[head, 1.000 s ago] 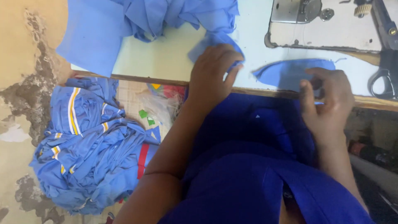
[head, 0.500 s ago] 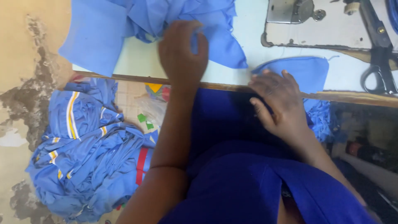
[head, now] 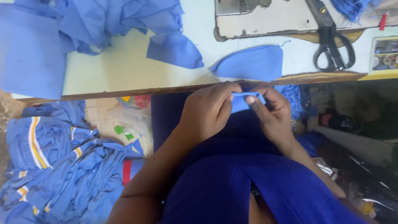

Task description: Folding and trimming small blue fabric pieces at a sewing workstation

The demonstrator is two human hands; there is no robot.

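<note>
Just below the desk edge, over my lap, I see both hands meeting on a small blue fabric piece (head: 241, 101). My left hand (head: 209, 110) has its grip closed on the piece's left end, fingers curled over it. My right hand (head: 269, 112) pinches the right end between thumb and forefinger, so its grip is closed on the same piece. The piece sits between the two hands, just beneath the wooden desk edge (head: 166, 90), above my dark blue garment (head: 232, 186).

To my left on the floor lies a heap of blue garments with yellow and white stripes (head: 54, 166). Up on the desk, a folded blue cut piece (head: 253, 63) lies near the edge, with another blue scrap (head: 174, 50) beside it and a larger pile of blue cloth (head: 83, 20) further left. Farther back, black-handled scissors (head: 331, 39) rest by the sewing machine base (head: 265, 18).
</note>
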